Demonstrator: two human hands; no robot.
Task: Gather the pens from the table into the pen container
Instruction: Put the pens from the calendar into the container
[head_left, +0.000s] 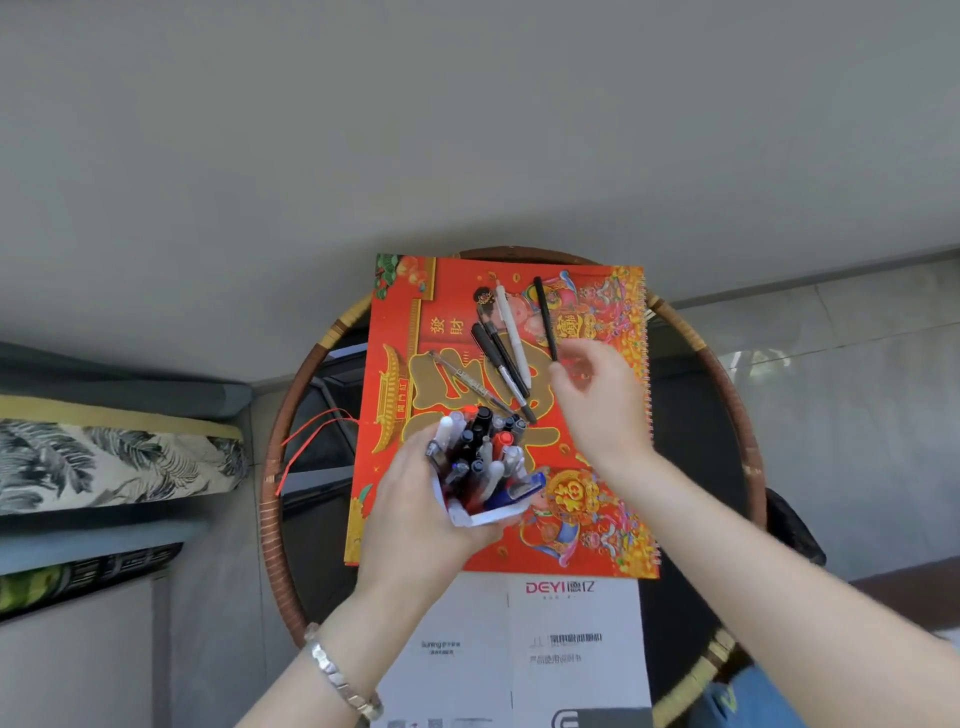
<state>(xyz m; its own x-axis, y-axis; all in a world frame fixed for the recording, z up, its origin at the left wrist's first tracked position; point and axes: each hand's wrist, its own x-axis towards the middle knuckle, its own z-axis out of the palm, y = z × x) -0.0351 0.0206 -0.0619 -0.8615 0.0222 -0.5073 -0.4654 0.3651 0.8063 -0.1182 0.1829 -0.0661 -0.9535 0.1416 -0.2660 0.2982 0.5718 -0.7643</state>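
Note:
My left hand (415, 512) is wrapped around a white and blue pen container (485, 512) packed with several pens, and holds it over the red calendar (597, 525). Loose pens lie on the calendar beyond it: a clear pen (462, 376), two dark pens (493, 353), a white pen (511, 332) and a thin black pen (544, 317). My right hand (602, 400) reaches forward. Its thumb and fingertips are at the lower end of the thin black pen. The hand is blurred, and I cannot tell whether it grips the pen.
The calendar lies on a round glass table with a brown woven rim (272, 499). White printed sheets (571, 629) sit under its near edge. A leaf-patterned cushion (104, 462) is at the left, and a grey tiled floor (831, 374) at the right.

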